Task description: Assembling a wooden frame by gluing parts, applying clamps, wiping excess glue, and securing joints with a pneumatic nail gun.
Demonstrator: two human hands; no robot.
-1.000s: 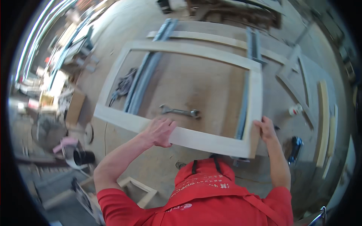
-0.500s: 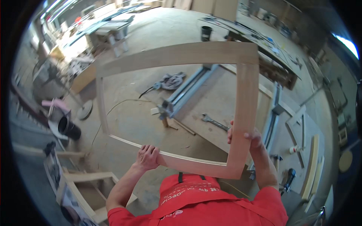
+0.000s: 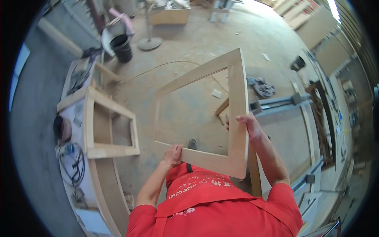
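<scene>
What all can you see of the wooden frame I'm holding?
A four-sided wooden frame, pale and seemingly unpainted, with flat sides around an open middle that shows the floor. It is held up at a tilt before the red apron. Your left hand grips its lower side, your right hand its right side. Whether it touches the apron is unclear.

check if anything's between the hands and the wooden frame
Nothing visible is in the way: the left hand grips the lower bar of the wooden frame directly, and the right hand grips its right side.
</scene>
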